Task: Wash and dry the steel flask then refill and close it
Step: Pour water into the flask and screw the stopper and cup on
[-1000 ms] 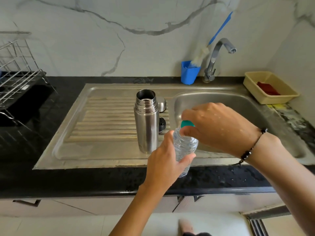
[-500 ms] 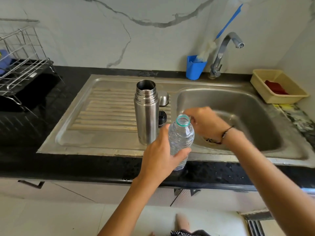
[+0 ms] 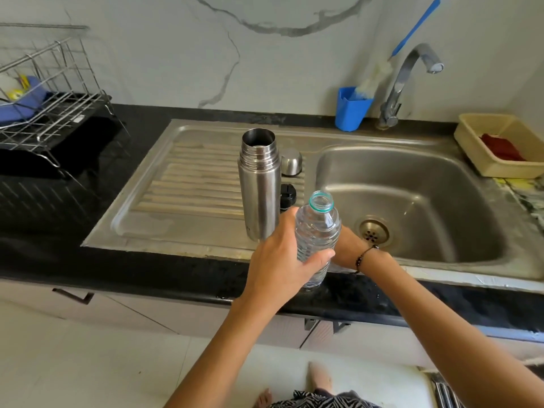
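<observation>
Flask (image 3: 259, 184) upright, uncapped, on drainboard. My left hand (image 3: 281, 262) grips open bottle (image 3: 317, 234); right hand (image 3: 347, 248) hidden behind it, grip unclear. Risks: narrow mouth, spill; nudged flask tips.

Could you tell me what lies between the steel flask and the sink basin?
In the head view, two lids sit between the flask and the basin: a steel cup and a black stopper.
</observation>
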